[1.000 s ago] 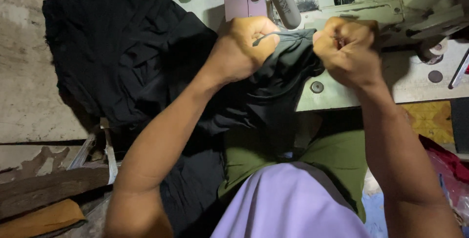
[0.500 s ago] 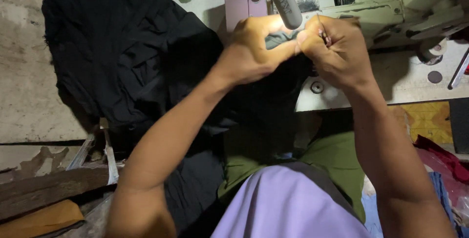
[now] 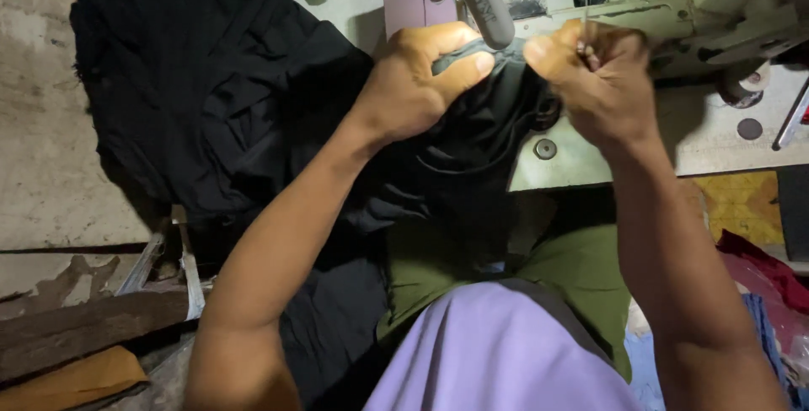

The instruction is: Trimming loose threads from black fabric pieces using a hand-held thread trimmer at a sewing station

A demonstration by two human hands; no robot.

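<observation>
Black fabric (image 3: 472, 137) — bunched in left hand (image 3: 417, 82); right hand (image 3: 594, 74) pinches a thin tool.

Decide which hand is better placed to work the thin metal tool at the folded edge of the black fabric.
Probably the right hand: it already pinches the thin metal tool beside the fabric edge, while the left hand grips that edge, holding the black fabric.

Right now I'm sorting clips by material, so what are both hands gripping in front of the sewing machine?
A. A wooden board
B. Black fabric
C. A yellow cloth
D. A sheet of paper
B: the left hand and right hand both pinch bunched black fabric.
</observation>
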